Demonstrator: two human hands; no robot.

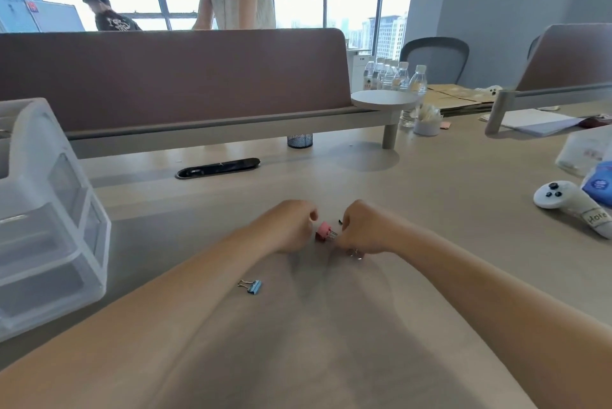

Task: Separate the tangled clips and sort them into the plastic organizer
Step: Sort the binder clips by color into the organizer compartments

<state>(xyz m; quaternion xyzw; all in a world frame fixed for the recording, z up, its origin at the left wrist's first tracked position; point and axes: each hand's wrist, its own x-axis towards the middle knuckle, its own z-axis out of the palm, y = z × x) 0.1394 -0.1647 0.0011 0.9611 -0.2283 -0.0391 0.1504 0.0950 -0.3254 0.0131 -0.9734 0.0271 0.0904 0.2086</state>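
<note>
A small bunch of binder clips lies on the beige desk between my hands, with a pink clip point(323, 231) showing most clearly. My right hand point(364, 226) has its fingers curled around the wire handles on the right side of the bunch; a silver handle point(356, 253) sticks out under it. My left hand point(291, 226) hovers curled just left of the pink clip; I cannot tell whether it touches it. A blue binder clip point(253, 287) lies apart, nearer to me on the left. The clear plastic drawer organizer point(49, 220) stands at the far left edge.
A white game controller point(573, 205) lies at the right, beside blue packaging point(599, 182). A black cable slot point(218, 167) and a mesh cup point(299, 140) sit behind my hands under the brown divider point(172, 77). Water bottles point(397, 77) stand at the back right. Two people are beyond the divider.
</note>
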